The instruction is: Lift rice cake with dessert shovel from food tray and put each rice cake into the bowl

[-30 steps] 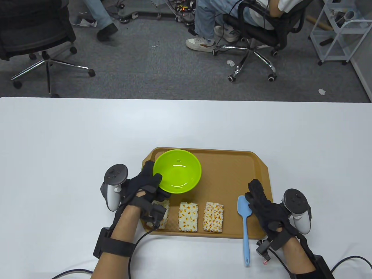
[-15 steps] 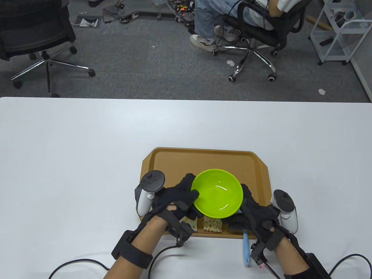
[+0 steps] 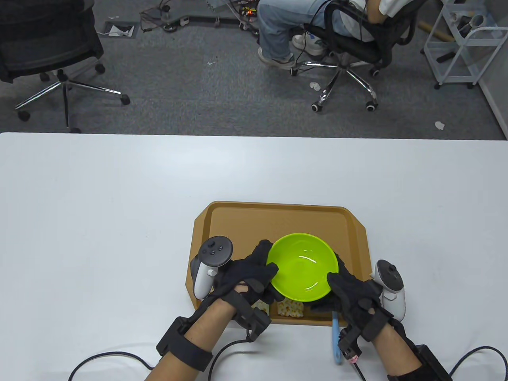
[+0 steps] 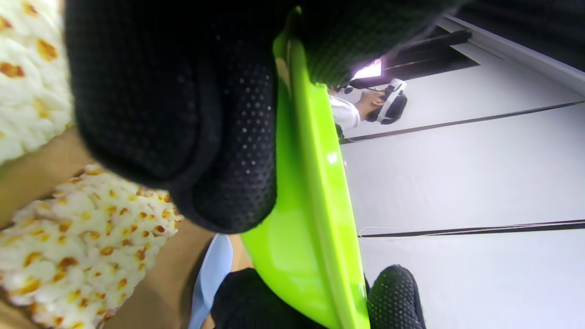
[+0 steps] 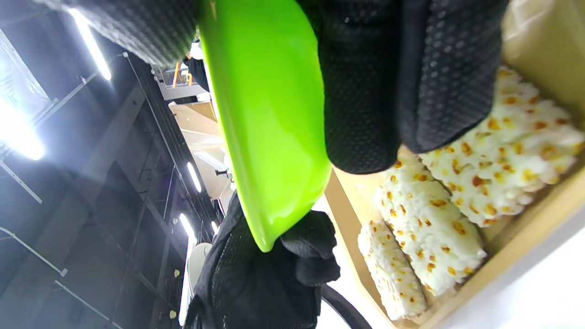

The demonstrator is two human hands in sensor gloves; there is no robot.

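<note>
White table (image 3: pixel 119 190), grey carpet floor (image 3: pixel 190 99) beyond its far edge, empty black office chair (image 3: pixel 43 43) at far left, seated person in jeans (image 3: pixel 285 24) on a black swivel chair (image 3: pixel 353 47), white wire trolley (image 3: pixel 464 43) at far right, cables (image 3: pixel 190 12) on the floor.

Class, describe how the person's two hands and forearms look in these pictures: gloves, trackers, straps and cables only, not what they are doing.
Both the left hand and the right hand wear black knitted gloves with small grip dots. A white-and-dark-grey tracker with a round, buttoned top sits beside each. Black straps wrap the bare forearms, and black cables trail from each towards the table edge.
</note>
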